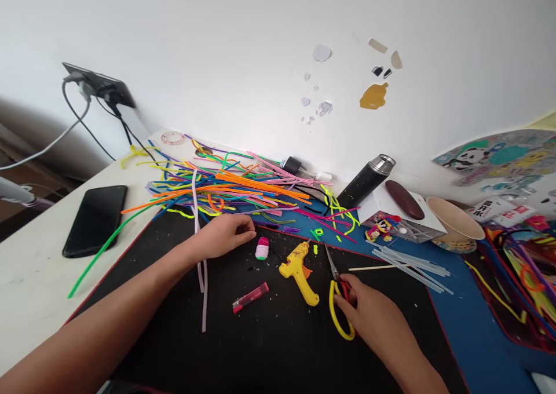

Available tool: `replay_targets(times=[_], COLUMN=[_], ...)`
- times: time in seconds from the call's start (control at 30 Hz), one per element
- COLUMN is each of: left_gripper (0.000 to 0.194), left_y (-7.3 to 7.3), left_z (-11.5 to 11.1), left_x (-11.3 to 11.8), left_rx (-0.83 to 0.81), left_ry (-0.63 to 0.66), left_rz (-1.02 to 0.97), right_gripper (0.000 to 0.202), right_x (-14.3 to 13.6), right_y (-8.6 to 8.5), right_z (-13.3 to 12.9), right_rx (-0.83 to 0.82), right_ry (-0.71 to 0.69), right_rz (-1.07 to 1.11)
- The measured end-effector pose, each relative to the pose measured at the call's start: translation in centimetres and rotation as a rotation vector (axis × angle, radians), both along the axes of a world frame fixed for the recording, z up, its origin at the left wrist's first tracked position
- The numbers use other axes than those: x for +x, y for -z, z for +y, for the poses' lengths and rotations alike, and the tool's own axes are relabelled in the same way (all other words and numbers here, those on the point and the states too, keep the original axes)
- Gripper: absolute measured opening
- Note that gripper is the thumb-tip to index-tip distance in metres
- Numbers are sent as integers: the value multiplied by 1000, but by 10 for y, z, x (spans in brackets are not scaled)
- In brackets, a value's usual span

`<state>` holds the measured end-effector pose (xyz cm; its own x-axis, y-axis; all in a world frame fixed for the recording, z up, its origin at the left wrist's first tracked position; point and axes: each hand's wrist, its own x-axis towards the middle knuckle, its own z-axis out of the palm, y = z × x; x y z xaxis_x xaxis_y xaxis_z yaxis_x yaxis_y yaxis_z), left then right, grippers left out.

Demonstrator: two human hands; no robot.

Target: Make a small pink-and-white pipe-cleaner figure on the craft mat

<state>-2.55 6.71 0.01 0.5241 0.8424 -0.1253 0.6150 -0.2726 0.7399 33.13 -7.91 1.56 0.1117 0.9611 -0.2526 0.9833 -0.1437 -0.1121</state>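
Note:
My left hand (226,234) is over the front edge of a heap of coloured pipe cleaners (234,188), its fingers curled and thumb close to the index; what they hold, if anything, is hidden. Pale lavender strips (195,203) pass beneath that wrist. My right hand (369,307) grips scissors (341,307) with yellow and red handles, blades pointing away and a little left. Between both hands lie a small pink, white and green bundle (262,248), a yellow glue gun (301,272) and a red lighter (251,297). Small yellow-green pieces (315,249) lie near the scissor tips.
A black mat (226,353) covers much of the table. On the left lies a phone (95,220). At the back right stand a tilted black flask (367,179), a white box (399,214) and a bowl (456,223). Clear glue sticks (412,266) lie before them.

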Motion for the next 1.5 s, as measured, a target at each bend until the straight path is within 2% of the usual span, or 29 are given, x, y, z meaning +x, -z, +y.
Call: replay_targets(times=[0.13,0.27,0.4,0.5,0.63,0.77,0.97,1.23,1.4,1.5], left_gripper=[25,25,27,25,19,18,19,17,17,17], left_y=[3,4,1,-6,-14,-13,-7,-6,-9,-7], left_z=[2,2,0,-9,-31,-53,-62,-59,-57,-56], left_x=[1,4,5,3,-4,-6,4,10,12,10], left_rx=[26,16,5,8,30,-6,-38,25,80,83], left_ry=[17,22,32,45,24,-10,-43,2,37,43], left_rz=[41,69,45,66,158,157,156,382,466,463], right_gripper=[36,35,29,27,29,28,27,25,25,28], right_x=[-2,-34,-76,-91,-95,-100,-105,-103,-105,-105], right_y=[-7,-9,2,18,40,52,50,51,48,47], right_z=[-4,-10,-10,-9,-14,-21,-21,-20,-16,-16], right_rx=[45,166,245,327,448,543,582,606,746,755], right_ry=[-30,-81,-260,-301,-311,-316,-379,-402,-398,-400], right_rz=[83,281,437,524,492,463,389,355,417,414])
